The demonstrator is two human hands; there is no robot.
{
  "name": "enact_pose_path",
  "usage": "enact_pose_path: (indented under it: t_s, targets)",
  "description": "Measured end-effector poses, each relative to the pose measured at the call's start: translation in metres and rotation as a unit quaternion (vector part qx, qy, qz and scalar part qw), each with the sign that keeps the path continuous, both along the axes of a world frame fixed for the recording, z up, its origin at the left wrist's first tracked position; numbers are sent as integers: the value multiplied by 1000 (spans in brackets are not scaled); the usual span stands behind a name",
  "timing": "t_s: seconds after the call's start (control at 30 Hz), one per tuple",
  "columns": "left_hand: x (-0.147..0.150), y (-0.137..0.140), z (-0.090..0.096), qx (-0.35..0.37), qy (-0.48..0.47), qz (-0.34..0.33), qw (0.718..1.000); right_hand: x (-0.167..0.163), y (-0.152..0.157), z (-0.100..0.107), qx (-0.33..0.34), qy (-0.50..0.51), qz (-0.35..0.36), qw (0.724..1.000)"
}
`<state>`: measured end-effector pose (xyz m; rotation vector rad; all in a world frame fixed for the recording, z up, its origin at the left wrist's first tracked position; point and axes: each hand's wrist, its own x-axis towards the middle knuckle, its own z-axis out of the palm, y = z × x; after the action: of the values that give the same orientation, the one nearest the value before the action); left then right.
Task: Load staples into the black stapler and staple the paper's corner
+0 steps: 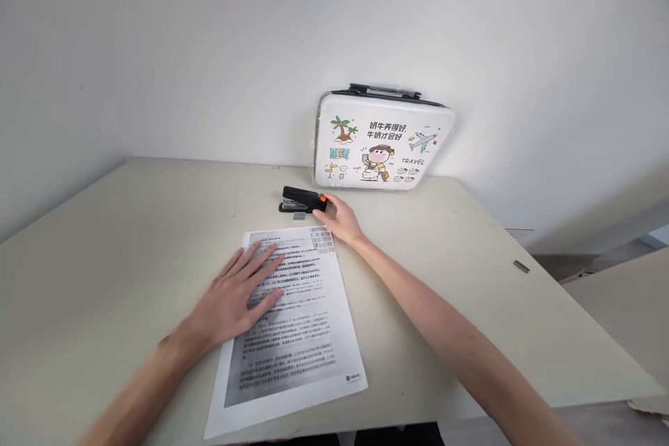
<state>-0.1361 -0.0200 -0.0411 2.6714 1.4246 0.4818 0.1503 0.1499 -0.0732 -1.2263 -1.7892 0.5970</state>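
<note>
My left hand (237, 293) lies flat with fingers spread on a printed sheet of paper (297, 334), which rests on the table close to me. Beyond the sheet's top edge, my right hand (339, 219) has its thumb and fingers closed around the rear end of a black stapler (300, 197). An orange part of the stapler shows by my right fingertips. A small strip of staples (299, 216) sits on the table just in front of the stapler.
A white travel case (387, 143) with cartoon pictures leans against the wall behind the stapler. Another strip of staples (521, 266) lies near the right edge of the pale table (444, 237).
</note>
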Motion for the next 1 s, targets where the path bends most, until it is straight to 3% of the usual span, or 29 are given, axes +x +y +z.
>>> enact_pose_path:
  t_s: [0.17, 0.3, 0.53, 0.67, 0.8, 1.0]
  targets:
    - [-1, 1, 2, -2, 11, 1, 1000, 5, 18, -4, 1, 5, -21, 1000]
    - [-2, 3, 2, -2, 26, -2, 1000, 47, 5, -6, 1, 19, -62, 998]
    - [0, 8, 8, -11, 19, -17, 1000, 158, -77, 4, -25, 18, -85, 996]
    - [0, 15, 14, -24, 23, -32, 999, 202, -132, 16, -67, -13, -34, 997]
    - [-1, 24, 25, -49, 49, -43, 997, 228, -164, 23, -89, -29, -8, 996]
    - [26, 26, 50, -41, 8, -39, 998, 237, -175, 29, -92, -25, 3, 995]
